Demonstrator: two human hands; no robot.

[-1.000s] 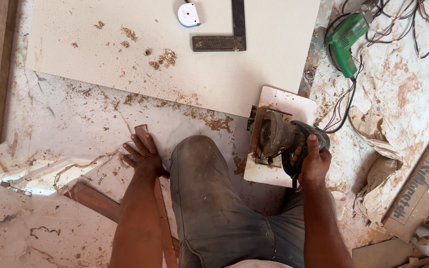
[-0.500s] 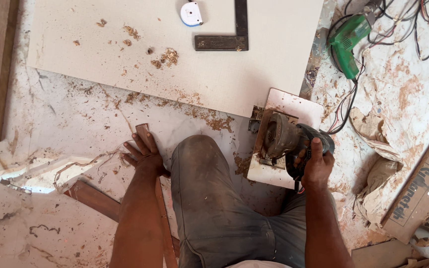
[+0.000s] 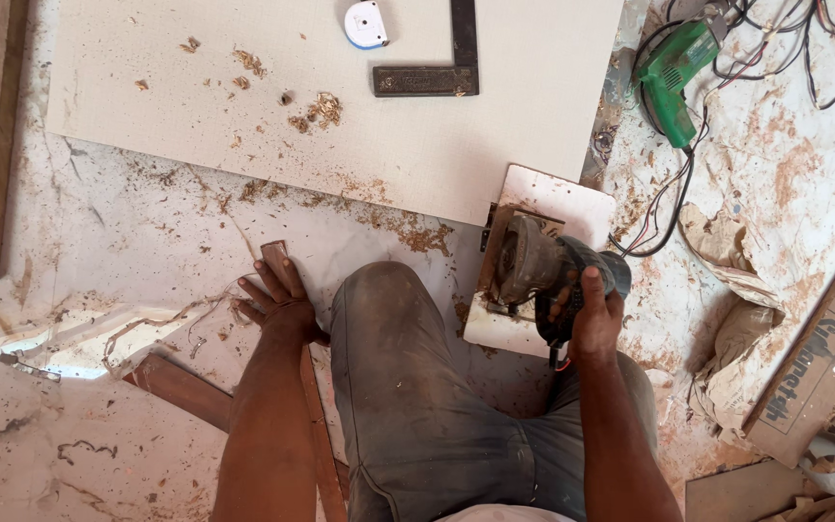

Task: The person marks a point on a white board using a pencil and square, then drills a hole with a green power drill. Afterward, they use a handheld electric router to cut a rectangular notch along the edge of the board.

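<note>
Wooden strip [image 3: 282, 266] under left hand [image 3: 277, 295] (flat); right hand [image 3: 593, 314] clasps saw [image 3: 533, 266].

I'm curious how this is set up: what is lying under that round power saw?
The circular saw, gripped by the right hand, sits on a small white board lying on the dusty floor. The saw body covers its blade and any cut.

I see bare forearms without sleeves, and dusty grey-blue trousers [image 3: 437, 406] stained pale at the knee, lower centre frame.
</note>
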